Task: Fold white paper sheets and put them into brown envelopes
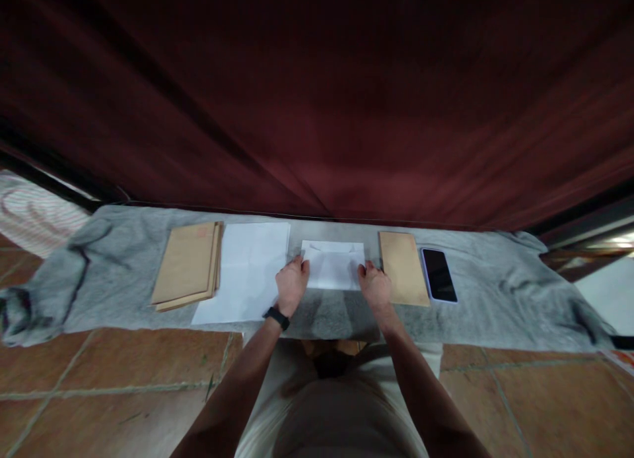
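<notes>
A folded white paper (333,263) lies on the grey cloth (123,240) straight ahead of me. My left hand (291,284) pinches its left edge, fingers curled; a black band sits on that wrist. My right hand (374,284) grips its right edge the same way. Left of the paper lies a larger white sheet (247,273), and beyond that a stack of brown envelopes (188,265). A single brown envelope (403,268) lies just right of my right hand.
A black phone (438,275) rests face up right of the single envelope. A dark red curtain (317,101) hangs right behind the cloth. Terracotta floor tiles (123,385) show on both sides of my legs.
</notes>
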Motion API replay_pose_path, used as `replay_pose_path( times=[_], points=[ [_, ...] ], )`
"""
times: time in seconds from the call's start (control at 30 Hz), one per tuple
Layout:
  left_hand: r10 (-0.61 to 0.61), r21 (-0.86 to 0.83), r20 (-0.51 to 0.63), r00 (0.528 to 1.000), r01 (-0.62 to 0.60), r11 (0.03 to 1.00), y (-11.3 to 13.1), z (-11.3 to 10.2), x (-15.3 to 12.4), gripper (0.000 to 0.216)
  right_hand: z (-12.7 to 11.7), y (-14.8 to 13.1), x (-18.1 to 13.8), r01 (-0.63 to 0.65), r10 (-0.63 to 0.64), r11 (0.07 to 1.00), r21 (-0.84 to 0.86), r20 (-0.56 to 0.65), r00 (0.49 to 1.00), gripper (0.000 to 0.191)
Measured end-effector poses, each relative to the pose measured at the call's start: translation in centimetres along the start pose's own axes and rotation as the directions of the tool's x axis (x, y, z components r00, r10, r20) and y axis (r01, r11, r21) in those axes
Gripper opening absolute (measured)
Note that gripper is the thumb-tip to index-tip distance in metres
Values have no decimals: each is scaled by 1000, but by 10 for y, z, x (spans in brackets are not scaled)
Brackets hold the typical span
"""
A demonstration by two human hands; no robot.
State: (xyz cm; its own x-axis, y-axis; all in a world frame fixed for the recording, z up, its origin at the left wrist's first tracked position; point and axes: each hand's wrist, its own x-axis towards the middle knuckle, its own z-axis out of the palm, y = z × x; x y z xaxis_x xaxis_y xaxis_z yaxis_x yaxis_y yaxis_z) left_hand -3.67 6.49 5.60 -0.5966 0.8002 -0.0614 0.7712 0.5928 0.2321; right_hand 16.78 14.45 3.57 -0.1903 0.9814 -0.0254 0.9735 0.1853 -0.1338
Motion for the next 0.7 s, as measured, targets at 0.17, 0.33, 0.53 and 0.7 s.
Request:
replay_pose_path(
  times=[0.17,0.33,0.53,0.7],
  points=[
    [-11,15,10,1000,10,1000,3,2,11,37,-1,-4,10,-25,25,1000,-8,-4,1000,35],
    [-18,25,7,1000,18,1000,4,7,19,38,-3,-6,18,1,-1,1000,-3,11,1000,35],
    [-27,15,5,1000,26,1000,7,6,23,38,-4,-8,24,-3,3,1000,1,22,1000,34],
    [-30,14,-5,1000,30,999,9,8,26,40,-1,-10,26,-15,15,1000,4,-16,1000,34]
  ],
)
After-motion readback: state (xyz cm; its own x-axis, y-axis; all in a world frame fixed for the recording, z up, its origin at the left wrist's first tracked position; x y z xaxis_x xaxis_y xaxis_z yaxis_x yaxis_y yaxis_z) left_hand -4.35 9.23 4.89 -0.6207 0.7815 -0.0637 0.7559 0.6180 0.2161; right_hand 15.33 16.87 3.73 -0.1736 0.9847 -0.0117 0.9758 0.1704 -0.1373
